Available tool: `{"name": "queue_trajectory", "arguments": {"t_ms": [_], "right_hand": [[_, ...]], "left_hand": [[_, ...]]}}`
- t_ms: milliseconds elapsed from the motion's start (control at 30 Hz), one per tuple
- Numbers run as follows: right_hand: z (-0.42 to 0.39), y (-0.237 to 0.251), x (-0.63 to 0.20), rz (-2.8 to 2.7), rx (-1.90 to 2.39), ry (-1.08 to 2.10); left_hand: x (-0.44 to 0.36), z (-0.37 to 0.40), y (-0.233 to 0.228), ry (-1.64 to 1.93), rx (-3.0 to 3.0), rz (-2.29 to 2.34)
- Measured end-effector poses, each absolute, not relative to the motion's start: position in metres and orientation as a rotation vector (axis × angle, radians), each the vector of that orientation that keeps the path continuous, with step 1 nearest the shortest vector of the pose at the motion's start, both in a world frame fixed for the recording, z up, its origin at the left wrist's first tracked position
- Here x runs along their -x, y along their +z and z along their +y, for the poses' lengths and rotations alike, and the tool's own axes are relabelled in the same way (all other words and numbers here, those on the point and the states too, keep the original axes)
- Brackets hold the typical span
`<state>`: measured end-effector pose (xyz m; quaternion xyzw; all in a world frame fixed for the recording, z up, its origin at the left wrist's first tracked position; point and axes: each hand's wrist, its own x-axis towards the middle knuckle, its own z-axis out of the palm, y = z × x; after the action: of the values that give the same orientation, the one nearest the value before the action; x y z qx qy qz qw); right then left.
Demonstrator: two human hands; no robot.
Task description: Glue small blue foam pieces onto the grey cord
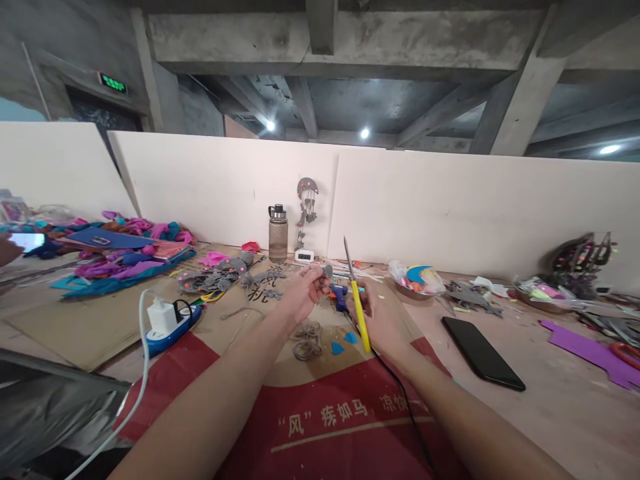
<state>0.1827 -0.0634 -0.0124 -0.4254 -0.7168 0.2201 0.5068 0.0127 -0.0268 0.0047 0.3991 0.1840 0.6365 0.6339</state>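
My left hand [305, 292] pinches a small grey felt piece [327, 271] between thumb and fingertips, above the cardboard sheet. In my right hand [375, 312] is a pair of yellow-handled scissors [359, 313], seen edge-on with the pointed blade upward. A blue glue gun [340, 297] lies between the hands, partly hidden behind the fingers, and its black cord runs toward me. Below my left hand rests a bundle of grey cord [307, 341]. Two small blue pieces [338, 348] lie to the right of that bundle.
Grey felt pieces [215, 277] and a water bottle [278, 233] stand behind my left hand. Colourful felt [125, 250] is heaped at left, near a blue power strip [173, 330]. To the right are a black phone [483, 353] and a filled bowl [415, 280].
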Motion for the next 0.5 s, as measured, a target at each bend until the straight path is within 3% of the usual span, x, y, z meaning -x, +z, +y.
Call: {"name": "queue_trajectory", "arguments": {"t_ms": [500], "right_hand": [[-0.055,-0.028,-0.187,-1.265,0.749,1.049]], "left_hand": [[-0.035,-0.038,-0.014,1.257,-1.234,0.752]]}}
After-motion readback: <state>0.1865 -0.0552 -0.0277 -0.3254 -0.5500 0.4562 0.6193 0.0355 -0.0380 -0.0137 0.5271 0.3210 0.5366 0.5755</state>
